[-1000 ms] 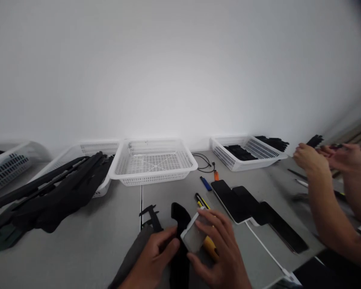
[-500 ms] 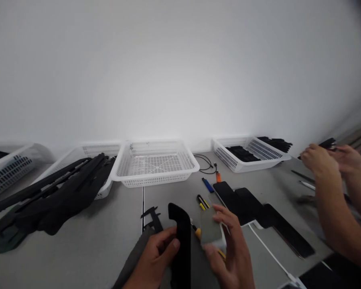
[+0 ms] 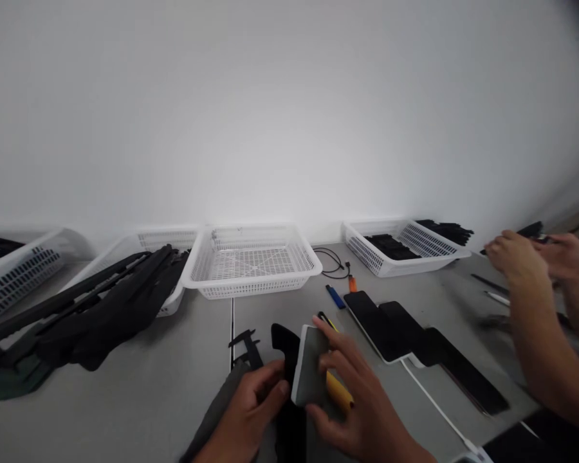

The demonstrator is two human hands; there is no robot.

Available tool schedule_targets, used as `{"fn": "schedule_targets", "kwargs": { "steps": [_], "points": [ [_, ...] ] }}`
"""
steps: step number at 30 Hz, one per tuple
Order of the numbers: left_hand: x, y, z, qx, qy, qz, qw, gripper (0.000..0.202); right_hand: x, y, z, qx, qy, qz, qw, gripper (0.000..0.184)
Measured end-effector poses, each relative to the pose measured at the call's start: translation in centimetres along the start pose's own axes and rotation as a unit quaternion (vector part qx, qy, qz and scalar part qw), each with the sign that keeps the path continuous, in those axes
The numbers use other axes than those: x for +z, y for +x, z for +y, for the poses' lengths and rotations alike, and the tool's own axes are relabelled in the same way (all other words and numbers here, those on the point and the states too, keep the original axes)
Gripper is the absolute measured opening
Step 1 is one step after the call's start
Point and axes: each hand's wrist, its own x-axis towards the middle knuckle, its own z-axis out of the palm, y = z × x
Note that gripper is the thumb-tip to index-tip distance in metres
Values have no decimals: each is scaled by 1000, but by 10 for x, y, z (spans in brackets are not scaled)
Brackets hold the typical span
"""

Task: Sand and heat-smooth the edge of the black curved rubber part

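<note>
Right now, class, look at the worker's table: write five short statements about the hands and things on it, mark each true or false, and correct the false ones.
1. The right hand holds a grey block. True.
2. The left hand grips a black strip. True.
3. The white basket in the middle is full of black parts. False: it shows no parts inside.
4. A blue lighter lies on the table beyond the hands. True.
5. The phones lie inside a basket. False: they lie flat on the table, right of the hands.
</note>
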Motion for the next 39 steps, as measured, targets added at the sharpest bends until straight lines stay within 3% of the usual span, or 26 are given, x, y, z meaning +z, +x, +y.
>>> {"fn": "schedule_targets", "kwargs": {
  "steps": [4, 6, 11, 16, 23, 33, 39],
  "points": [
    [0, 0, -4, 2, 1, -14, 1000, 47, -2, 1, 1, 22, -13, 0, 1000, 72],
    [0, 1, -8, 0, -3, -18, 1000, 47, -1, -2, 3, 6, -15, -10, 1000, 79],
    [2, 0, -10, -7, 21, -22, 1000, 47, -8, 1, 16, -39, -44, -4, 998, 71],
    [4, -1, -10, -19, 16, -29, 999, 48, -14, 6, 19, -36, -63, 3, 997, 69],
    [1, -3, -17, -16, 4, -21, 1000, 45, -6, 10, 16, -21, -64, 36, 997, 65],
    [3, -1, -15, -17, 8, -13, 1000, 47, 14, -38, 17, -29, -42, 14, 999, 74],
    [0, -2, -17, -12, 44, 36, 998, 54, 24, -32, 6, 46, -69, 65, 994, 67]
  ]
}}
